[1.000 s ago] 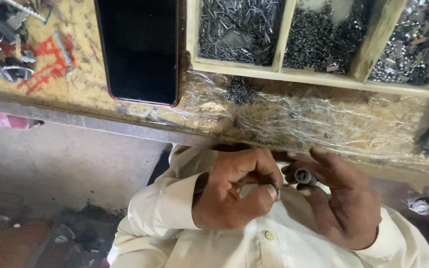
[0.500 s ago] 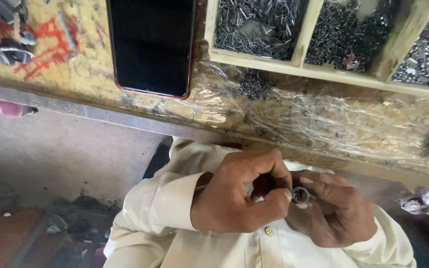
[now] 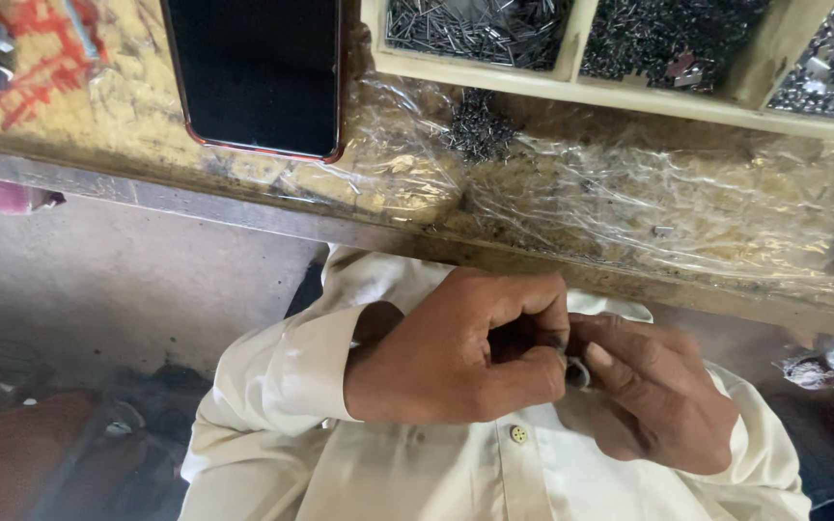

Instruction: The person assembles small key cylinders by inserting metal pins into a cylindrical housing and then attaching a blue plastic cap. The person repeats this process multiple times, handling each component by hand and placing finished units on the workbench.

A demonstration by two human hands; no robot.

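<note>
My left hand (image 3: 465,352) is curled into a loose fist in front of my cream shirt (image 3: 359,463), just below the workbench edge. My right hand (image 3: 653,396) meets it from the right, fingertips pressed against the left thumb and forefinger. Between them sits a small round metal part (image 3: 577,372), pinched by both hands and mostly hidden by the fingers. Its exact shape is hard to tell.
A workbench (image 3: 243,207) covered in crinkled clear plastic runs across the top. A black phone with a red edge (image 3: 253,72) lies on it. A wooden tray (image 3: 629,92) behind holds compartments of small metal pins and parts. Crumpled plastic (image 3: 832,367) lies at the right.
My hands have drawn closer together and the fingers have closed over the small metal part, which showed more clearly a second ago. The view has shifted slightly.
</note>
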